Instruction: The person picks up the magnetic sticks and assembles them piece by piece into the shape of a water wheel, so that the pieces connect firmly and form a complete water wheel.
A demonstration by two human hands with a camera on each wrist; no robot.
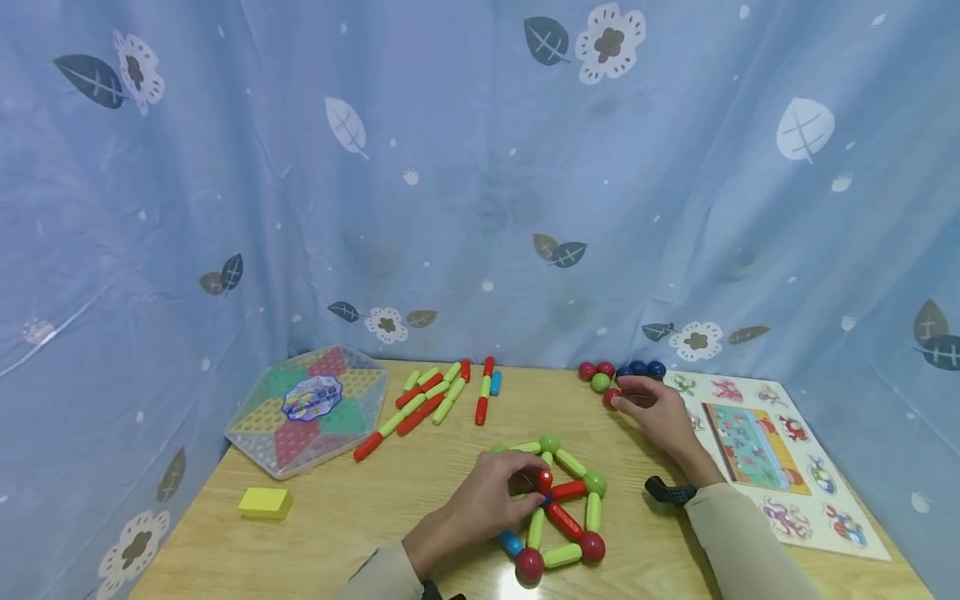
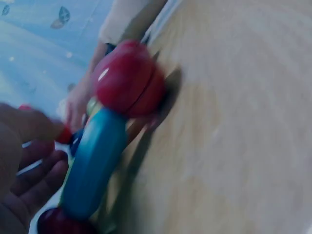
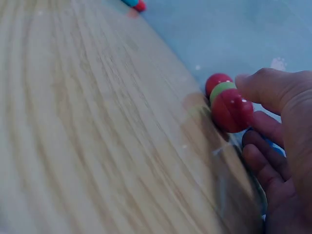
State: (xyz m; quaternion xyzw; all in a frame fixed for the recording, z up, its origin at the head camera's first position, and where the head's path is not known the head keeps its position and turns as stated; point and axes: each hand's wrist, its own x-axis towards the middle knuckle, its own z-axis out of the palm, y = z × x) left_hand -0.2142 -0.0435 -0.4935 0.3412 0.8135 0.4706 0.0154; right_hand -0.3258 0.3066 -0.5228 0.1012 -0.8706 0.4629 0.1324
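My left hand (image 1: 491, 496) pinches a red rod (image 1: 545, 479) that stands up over the dark blue ball (image 1: 547, 502) in the middle of a ring of rods and balls. Green balls (image 1: 595, 483) and red balls (image 1: 529, 566) form the ring's corners, joined by light green rods (image 1: 562, 556). Red rods (image 1: 564, 521) run inward to the blue ball. A blue rod (image 2: 95, 163) shows large in the left wrist view. At the back right, my right hand (image 1: 663, 417) pinches a red ball (image 3: 231, 111) between thumb and fingers, beside a green ball (image 1: 601, 382).
Loose red and light green rods (image 1: 412, 406) lie at the back left, near a hexagonal game board (image 1: 255, 442). A yellow block (image 1: 266, 503) sits at the front left. Dark blue balls (image 1: 656, 369) and a sticker sheet (image 1: 757, 508) are at the right. A curtain (image 1: 465, 167) borders the table.
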